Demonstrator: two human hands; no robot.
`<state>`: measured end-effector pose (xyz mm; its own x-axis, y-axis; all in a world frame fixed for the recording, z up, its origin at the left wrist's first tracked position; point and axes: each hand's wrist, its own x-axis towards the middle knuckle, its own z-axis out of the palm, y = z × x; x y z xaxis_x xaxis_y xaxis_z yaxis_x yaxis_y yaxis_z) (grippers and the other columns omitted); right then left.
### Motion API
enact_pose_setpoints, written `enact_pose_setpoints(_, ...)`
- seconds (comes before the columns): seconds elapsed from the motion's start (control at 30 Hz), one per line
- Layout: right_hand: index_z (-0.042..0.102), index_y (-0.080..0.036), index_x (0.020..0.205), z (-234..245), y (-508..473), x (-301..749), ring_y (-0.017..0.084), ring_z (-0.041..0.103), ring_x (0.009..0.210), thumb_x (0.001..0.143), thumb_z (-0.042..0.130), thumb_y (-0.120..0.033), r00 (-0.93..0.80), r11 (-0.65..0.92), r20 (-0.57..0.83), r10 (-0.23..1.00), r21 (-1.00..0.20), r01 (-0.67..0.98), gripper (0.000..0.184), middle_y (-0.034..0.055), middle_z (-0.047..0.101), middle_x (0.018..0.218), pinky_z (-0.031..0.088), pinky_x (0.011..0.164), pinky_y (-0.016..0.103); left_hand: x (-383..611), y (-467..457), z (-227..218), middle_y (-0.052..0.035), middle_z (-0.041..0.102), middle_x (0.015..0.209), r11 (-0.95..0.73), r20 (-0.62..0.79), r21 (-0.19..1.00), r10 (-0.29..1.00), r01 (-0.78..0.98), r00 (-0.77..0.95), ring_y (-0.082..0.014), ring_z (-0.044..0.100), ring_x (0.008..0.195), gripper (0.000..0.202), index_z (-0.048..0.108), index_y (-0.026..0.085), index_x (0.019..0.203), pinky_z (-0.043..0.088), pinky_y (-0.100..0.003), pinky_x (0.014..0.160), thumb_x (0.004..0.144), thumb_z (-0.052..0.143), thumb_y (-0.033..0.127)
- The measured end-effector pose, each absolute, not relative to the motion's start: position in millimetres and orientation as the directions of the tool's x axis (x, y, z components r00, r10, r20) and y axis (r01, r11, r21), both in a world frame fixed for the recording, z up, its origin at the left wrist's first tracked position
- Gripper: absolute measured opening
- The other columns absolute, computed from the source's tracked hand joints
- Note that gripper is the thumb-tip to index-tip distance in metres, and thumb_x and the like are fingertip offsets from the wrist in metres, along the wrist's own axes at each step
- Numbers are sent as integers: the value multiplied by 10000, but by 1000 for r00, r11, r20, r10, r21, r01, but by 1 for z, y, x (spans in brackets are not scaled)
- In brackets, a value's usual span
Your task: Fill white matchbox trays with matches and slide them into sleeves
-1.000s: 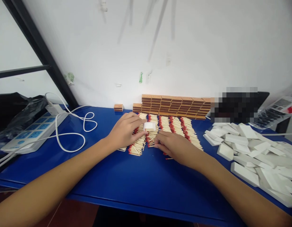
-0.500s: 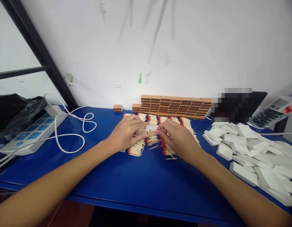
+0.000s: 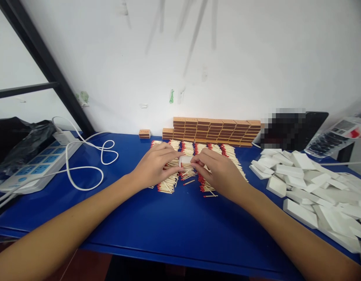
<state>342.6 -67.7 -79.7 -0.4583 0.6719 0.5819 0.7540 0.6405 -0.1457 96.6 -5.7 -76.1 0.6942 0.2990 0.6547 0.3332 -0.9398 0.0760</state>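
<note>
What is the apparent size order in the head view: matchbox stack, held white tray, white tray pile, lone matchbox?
1. White tray pile
2. Matchbox stack
3. Held white tray and lone matchbox: too alike to rank

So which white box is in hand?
The white box pinched by the left hand, over the matches; the other white boxes lie heaped at right.

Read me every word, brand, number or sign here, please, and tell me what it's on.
No text is legible.
Bottle label: print too blurred to read.
Lone matchbox: reddish marks on top, too small.
Stacked matchboxes: faint marks on top, too small.
Power strip: small blue mark, unreadable.
Held matchbox tray: no lettering visible.
</note>
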Motion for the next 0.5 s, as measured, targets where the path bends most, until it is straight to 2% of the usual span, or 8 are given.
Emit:
enact_pose_setpoints(0.13, 643, -194, 973, -76, -69, 345, 166, 582, 742, 1049, 553, -234, -485, 649, 506, 713, -215, 730, 124, 37, 643, 867, 414, 657, 288, 93, 0, -77, -82, 769, 1026, -915, 655, 70, 343, 398, 673, -264, 651, 1031, 380, 697, 184, 1258, 543, -449, 918, 953, 738, 408)
enact_pose_setpoints(0.3, 662, -203, 903, -73, -74, 345, 157, 577, 722, 991, 600, -191, -529, 611, 315, 788, -298, 733, 108, 19, 645, 819, 385, 647, 276, 92, 4, -80, -94, 772, 1008, -891, 676, 91, 383, 444, 630, -266, 653, 1004, 359, 718, 158, 1206, 549, -452, 907, 936, 759, 391)
enact_pose_setpoints(0.4, 704, -221, 985, -74, -75, 345, 154, 580, 742, 962, 630, -155, -575, 608, 202, 793, -330, 722, 102, 23, 668, 878, 387, 653, 273, 92, 4, -80, -92, 770, 996, -881, 672, 101, 402, 462, 622, -265, 649, 994, 359, 721, 160, 1202, 550, -452, 900, 933, 759, 395)
enact_pose_setpoints(0.5, 717, -218, 1031, -77, -74, 346, 156, 581, 757, 952, 619, -114, -591, 614, 177, 787, -319, 722, 163, 36, 673, 916, 399, 661, 277, 93, 3, -80, -99, 768, 993, -878, 661, 91, 407, 471, 630, -268, 647, 1006, 366, 722, 148, 1205, 546, -457, 908, 942, 746, 402)
